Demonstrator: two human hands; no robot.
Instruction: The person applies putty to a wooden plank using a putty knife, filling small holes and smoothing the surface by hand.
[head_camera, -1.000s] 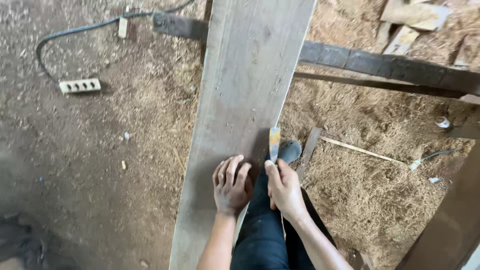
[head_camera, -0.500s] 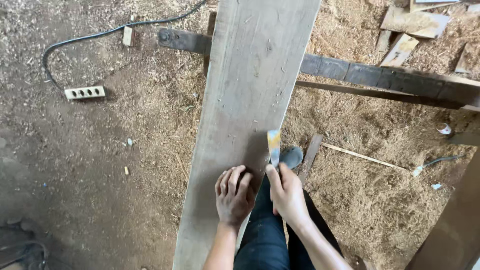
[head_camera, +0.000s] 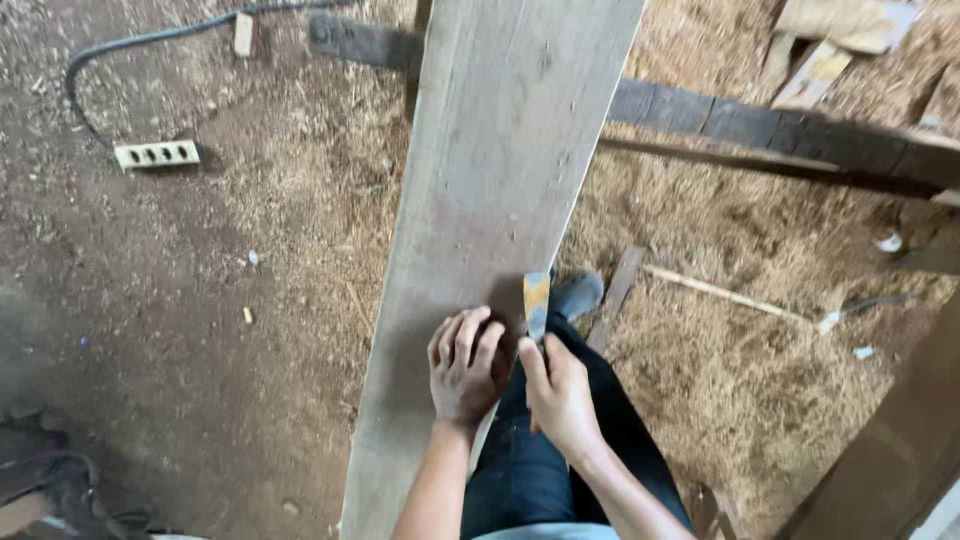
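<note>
A long grey wooden plank (head_camera: 500, 180) runs from the top of the view down toward me, above a sawdust floor. My left hand (head_camera: 465, 368) lies flat on its near right part, fingers spread. My right hand (head_camera: 560, 395) is at the plank's right edge and grips a small tool with a yellow and grey blade (head_camera: 536, 300) that points up along that edge. My dark trouser leg (head_camera: 540, 470) and a grey shoe (head_camera: 578, 295) show under the plank's right side.
A dark timber beam (head_camera: 780, 125) crosses under the plank at the top. A white power strip (head_camera: 156, 154) with a dark cable (head_camera: 100, 55) lies at the left. Wood offcuts (head_camera: 830, 40) lie at the top right, a thin stick (head_camera: 725, 292) on the sawdust, another dark beam (head_camera: 890, 450) at the right.
The view has shifted slightly, so the plank and floor sit a little differently in frame. Both hands stay in the same place on the plank with the tool at its edge.
</note>
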